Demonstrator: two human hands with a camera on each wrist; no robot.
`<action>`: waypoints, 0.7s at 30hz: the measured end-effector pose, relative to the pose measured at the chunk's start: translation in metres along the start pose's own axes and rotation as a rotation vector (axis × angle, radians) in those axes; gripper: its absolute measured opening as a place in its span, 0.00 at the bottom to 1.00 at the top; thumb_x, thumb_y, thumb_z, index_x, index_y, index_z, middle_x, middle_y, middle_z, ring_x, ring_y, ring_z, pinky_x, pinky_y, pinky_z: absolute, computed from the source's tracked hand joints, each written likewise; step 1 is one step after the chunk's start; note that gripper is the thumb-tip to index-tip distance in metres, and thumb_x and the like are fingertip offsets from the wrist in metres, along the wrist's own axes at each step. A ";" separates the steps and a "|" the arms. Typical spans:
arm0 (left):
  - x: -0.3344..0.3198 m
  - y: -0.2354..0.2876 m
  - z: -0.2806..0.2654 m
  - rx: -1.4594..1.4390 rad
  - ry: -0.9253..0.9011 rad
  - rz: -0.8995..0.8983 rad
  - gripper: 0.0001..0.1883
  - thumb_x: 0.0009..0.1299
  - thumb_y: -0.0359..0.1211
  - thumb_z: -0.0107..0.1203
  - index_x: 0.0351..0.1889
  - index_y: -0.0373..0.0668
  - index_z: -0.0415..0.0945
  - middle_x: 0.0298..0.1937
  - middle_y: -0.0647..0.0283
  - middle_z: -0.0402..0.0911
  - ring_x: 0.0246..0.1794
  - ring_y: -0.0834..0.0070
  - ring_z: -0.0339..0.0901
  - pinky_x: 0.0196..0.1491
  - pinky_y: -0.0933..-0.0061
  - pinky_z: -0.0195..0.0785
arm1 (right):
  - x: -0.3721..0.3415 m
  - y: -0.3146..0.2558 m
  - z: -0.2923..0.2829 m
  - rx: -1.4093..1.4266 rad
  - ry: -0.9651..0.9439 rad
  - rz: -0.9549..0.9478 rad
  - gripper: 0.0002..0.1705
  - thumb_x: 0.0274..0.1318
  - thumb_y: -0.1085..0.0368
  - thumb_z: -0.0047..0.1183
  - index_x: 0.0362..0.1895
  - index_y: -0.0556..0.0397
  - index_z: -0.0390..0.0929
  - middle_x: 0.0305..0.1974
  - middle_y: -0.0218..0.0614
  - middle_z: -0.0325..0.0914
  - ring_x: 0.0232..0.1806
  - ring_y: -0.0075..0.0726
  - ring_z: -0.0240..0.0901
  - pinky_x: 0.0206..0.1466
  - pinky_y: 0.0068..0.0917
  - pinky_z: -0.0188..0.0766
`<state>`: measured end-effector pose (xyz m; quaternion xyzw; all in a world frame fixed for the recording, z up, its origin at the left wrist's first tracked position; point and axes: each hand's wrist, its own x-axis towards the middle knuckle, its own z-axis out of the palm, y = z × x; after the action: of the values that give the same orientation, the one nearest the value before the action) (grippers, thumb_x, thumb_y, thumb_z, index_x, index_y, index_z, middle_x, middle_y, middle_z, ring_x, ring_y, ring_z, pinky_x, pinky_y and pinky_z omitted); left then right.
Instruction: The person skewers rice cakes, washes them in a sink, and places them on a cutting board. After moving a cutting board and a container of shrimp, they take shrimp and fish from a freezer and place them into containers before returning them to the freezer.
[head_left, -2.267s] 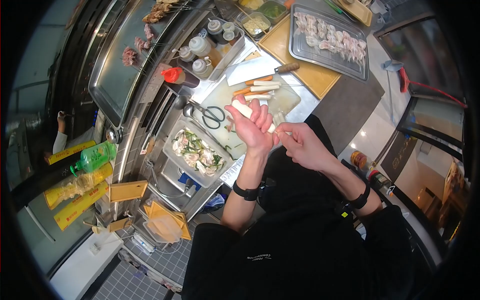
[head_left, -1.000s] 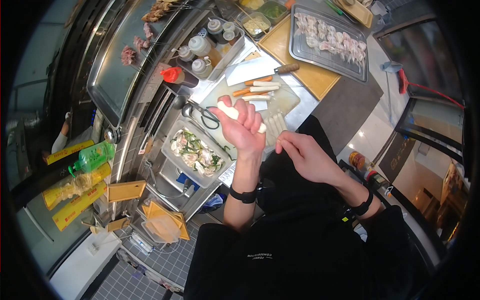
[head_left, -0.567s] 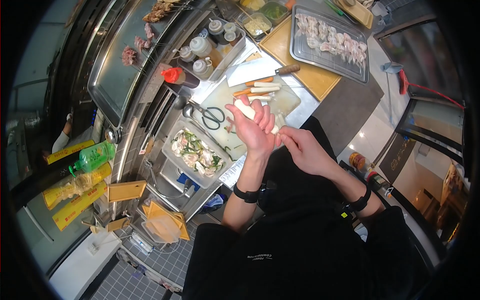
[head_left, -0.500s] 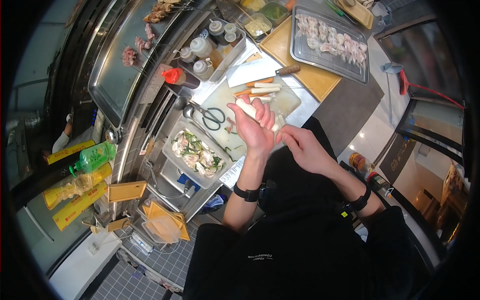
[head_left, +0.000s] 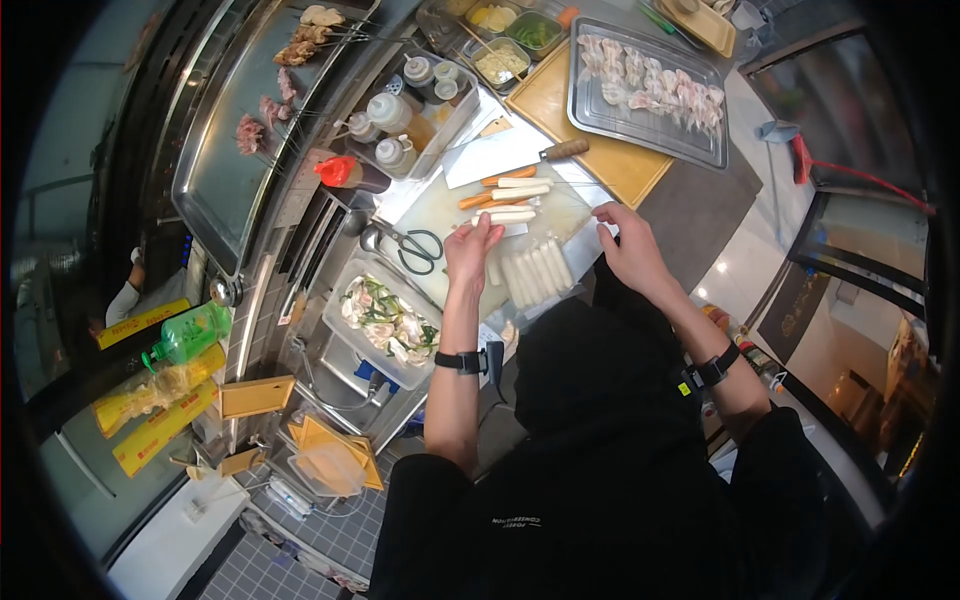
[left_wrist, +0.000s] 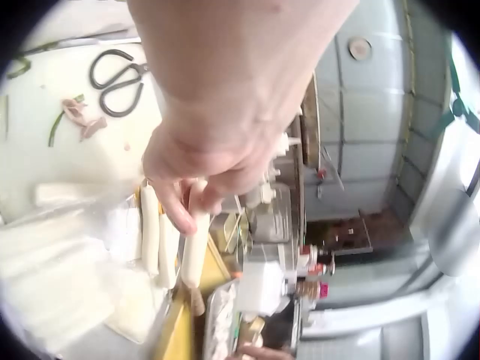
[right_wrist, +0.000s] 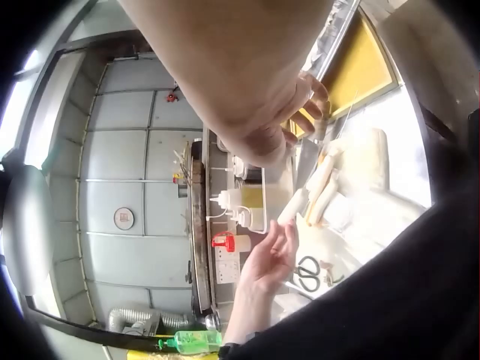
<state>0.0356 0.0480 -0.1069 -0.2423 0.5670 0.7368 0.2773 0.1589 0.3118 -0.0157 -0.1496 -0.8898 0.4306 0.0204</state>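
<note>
My left hand (head_left: 473, 252) pinches a white rice cake stick (left_wrist: 196, 255) between thumb and fingers, over the cutting board (head_left: 447, 201). Beyond its fingertips lie more white sticks (head_left: 524, 183) and orange sausages (head_left: 477, 200). To the right, my right hand (head_left: 632, 250) hovers by the board's right edge with fingers bent and thumb apart from them, close to thin skewers (head_left: 590, 185). A clear pack of white sticks (head_left: 540, 272) lies between the hands. Black-handled scissors (head_left: 420, 250) rest left of the left hand.
Behind the sticks lies a cleaver (head_left: 490, 160). A tub of meat and greens (head_left: 385, 320) stands at the left. Squeeze bottles (head_left: 390, 112) fill a caddy at the back. Skewered meat lies on a tray (head_left: 715, 150) at the back right.
The hands have come apart. The left has moved left and loosened from a full grip to a pinch; the right has left the stick's lower end and gone up toward the skewers.
</note>
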 end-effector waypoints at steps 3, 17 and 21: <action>0.019 -0.006 0.010 0.091 0.015 0.030 0.17 0.82 0.31 0.63 0.55 0.22 0.80 0.46 0.50 0.90 0.40 0.70 0.90 0.46 0.78 0.87 | -0.003 -0.001 -0.004 0.032 -0.058 0.089 0.12 0.71 0.70 0.54 0.54 0.60 0.81 0.45 0.56 0.86 0.50 0.61 0.84 0.55 0.48 0.79; -0.039 -0.059 -0.065 1.164 0.243 0.512 0.19 0.71 0.22 0.57 0.61 0.36 0.79 0.45 0.48 0.89 0.40 0.53 0.90 0.44 0.56 0.82 | -0.008 0.129 0.021 -0.067 -0.115 0.333 0.07 0.67 0.68 0.57 0.42 0.60 0.84 0.35 0.53 0.86 0.39 0.60 0.86 0.46 0.47 0.80; -0.041 -0.069 -0.041 1.266 0.127 0.288 0.18 0.69 0.31 0.65 0.56 0.36 0.81 0.41 0.48 0.89 0.43 0.47 0.88 0.50 0.51 0.80 | 0.011 0.131 0.028 -0.169 -0.088 0.375 0.08 0.65 0.68 0.60 0.43 0.59 0.86 0.37 0.57 0.86 0.42 0.62 0.86 0.48 0.51 0.81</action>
<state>0.1142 0.0163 -0.1373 0.0031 0.9334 0.2745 0.2309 0.1760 0.3703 -0.1356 -0.2949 -0.8793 0.3569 -0.1116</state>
